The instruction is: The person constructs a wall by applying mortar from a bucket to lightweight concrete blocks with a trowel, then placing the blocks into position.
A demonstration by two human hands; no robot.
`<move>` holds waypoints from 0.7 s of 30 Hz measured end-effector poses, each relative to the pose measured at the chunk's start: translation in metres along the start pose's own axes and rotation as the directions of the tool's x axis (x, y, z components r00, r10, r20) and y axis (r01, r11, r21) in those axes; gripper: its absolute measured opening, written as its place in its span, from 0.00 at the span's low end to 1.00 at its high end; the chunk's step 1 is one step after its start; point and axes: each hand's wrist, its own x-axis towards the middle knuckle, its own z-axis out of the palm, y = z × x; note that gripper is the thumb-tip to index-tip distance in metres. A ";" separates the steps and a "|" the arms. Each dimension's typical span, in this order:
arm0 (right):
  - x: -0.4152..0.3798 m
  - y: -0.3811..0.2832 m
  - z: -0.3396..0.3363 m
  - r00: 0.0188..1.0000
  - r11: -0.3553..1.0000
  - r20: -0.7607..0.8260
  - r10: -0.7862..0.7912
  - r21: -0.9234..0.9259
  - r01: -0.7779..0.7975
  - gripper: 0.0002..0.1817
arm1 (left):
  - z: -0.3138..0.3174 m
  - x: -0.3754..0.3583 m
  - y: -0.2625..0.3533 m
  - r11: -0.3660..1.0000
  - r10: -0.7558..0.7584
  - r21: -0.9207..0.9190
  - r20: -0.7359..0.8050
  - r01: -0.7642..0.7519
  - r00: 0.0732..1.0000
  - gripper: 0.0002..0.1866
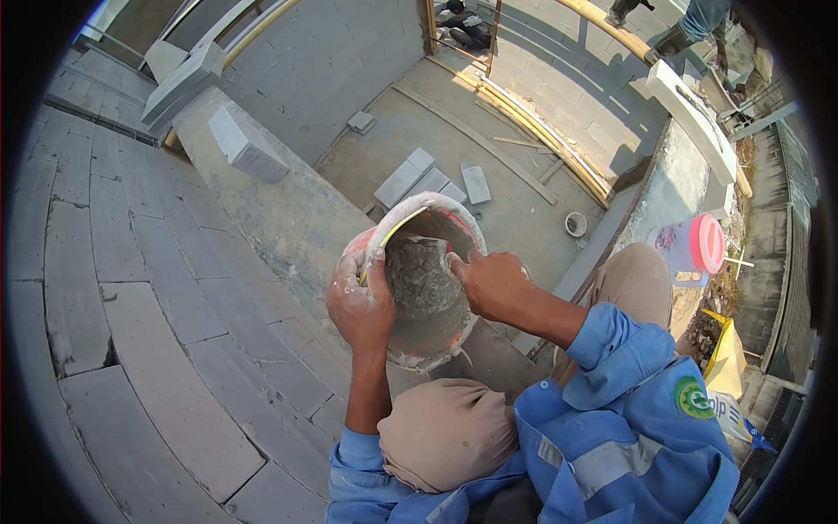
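A mortar-smeared bucket (471, 223) with a yellow-green wire handle (397, 229) is tilted in front of my knees, its mouth toward me. My left hand (360, 297) is closed on its left rim, thumb along the inside edge beside the handle. Wet grey mortar (428, 284) lies inside. My right hand (491, 281) is closed at the right of the mouth, gripping a mortar-coated trowel (428, 242); its grip is mostly hidden by my fingers, its blade partly by mortar.
A grey block wall (166, 349) fills the left. A loose white block (249, 148) lies on the ledge. Several blocks (406, 175) and long planks (541, 127) lie on the floor below. A pink-lidded jug (690, 244) stands right of my knee. Other people are farther off at the top.
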 end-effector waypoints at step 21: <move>0.032 0.002 -0.008 0.993 0.967 -0.115 -0.017 -0.253 -0.013 0.11 | -0.006 -0.009 0.004 1.000 0.016 -0.015 0.028 -0.015 0.999 0.12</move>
